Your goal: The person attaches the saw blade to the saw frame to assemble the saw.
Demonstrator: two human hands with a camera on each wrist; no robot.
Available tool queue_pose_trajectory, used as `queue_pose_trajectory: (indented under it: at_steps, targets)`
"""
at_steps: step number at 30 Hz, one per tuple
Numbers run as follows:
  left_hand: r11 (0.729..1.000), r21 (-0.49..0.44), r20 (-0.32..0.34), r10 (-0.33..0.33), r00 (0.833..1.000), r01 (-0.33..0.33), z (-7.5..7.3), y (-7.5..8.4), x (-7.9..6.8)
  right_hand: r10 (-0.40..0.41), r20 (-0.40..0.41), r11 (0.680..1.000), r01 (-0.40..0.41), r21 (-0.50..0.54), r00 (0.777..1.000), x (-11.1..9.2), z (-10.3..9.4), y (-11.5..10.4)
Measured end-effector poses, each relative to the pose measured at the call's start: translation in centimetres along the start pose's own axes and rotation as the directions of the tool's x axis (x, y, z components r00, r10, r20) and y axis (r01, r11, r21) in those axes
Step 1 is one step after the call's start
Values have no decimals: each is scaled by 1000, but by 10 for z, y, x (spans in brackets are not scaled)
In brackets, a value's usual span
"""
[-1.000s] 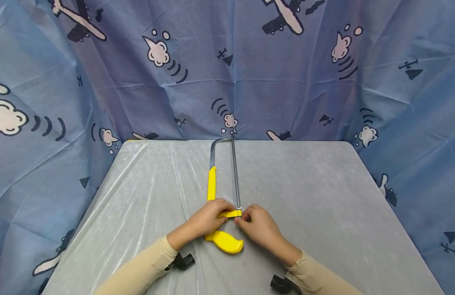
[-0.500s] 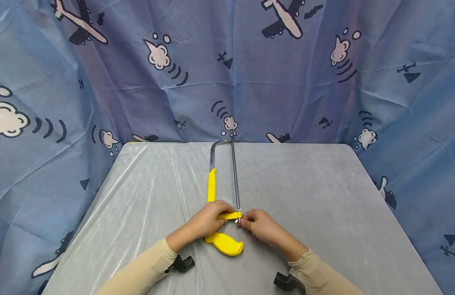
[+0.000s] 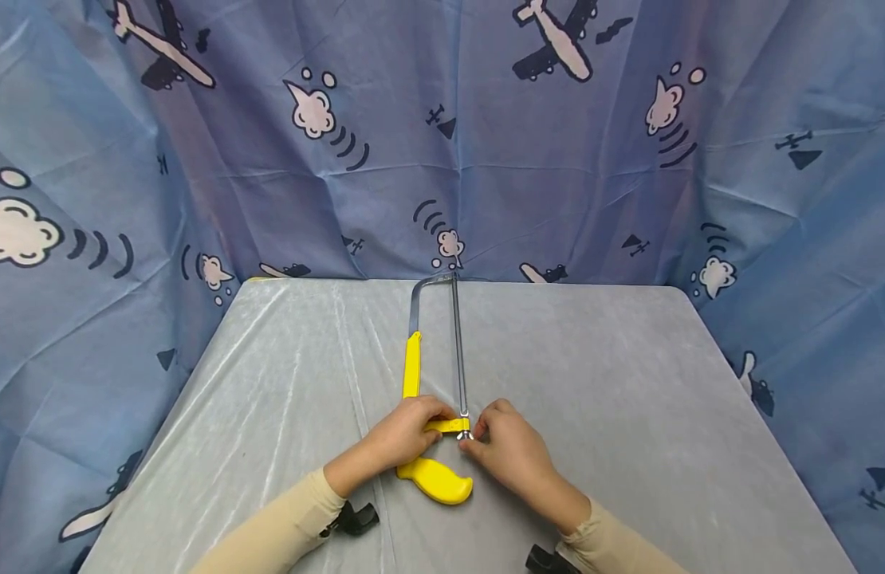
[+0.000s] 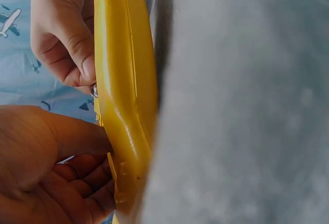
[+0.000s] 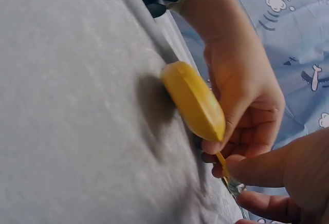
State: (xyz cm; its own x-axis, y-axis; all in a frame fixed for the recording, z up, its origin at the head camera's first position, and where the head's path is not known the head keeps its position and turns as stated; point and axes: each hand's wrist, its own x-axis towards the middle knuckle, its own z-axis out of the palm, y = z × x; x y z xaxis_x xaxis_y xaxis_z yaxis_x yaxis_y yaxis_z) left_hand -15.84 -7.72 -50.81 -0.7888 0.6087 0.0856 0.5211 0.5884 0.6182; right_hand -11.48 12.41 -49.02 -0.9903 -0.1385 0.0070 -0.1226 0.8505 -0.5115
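A hacksaw with a yellow handle (image 3: 437,481) lies on the table, its blade (image 3: 459,351) running away toward the back edge. My left hand (image 3: 403,430) grips the yellow frame just above the handle, fingers and thumb around the short yellow arm (image 3: 450,426). At the near end of the blade sits a small silver wing nut (image 3: 465,435). Thumb and forefinger of my right hand (image 3: 514,446) are at this nut, one on either side of it in the right wrist view. Seen from the left wrist, the handle (image 4: 126,54) partly hides the nut.
A grey cloth covers the table (image 3: 593,359). Behind it and at both sides hangs a blue curtain (image 3: 557,159) with printed planes and clouds. The saw's far end reaches the table's back edge. A black camera (image 3: 356,518) is strapped at each wrist.
My right hand drew back slightly from the blade end, showing the wing nut, then came forward again with thumb and forefinger spread wider. The left hand keeps its grip on the hacksaw.
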Motion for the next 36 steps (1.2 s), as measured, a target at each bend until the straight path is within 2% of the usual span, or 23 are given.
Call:
queue_pose_trajectory:
  at_steps: [10,19,26,32,36]
  targets:
    - [1000,-22,-10,-11,1000,11,0,0,0,-41,-58,996,35,-87,998,0,13,-4]
    - [1000,-1,-25,10,1000,-10,1,-1,0,-22,-50,998,20,-54,999,3,14,-4]
    - [1000,-20,-26,-11,1000,11,-1,-2,1,-13,-42,1000,12,-11,999,5,12,-6]
    - [998,-48,-22,-30,999,29,0,-1,-1,35,11,995,-36,92,999,6,10,-4]
    - [997,-65,-27,-33,999,31,2,-2,-3,63,99,966,-85,243,993,7,9,1]
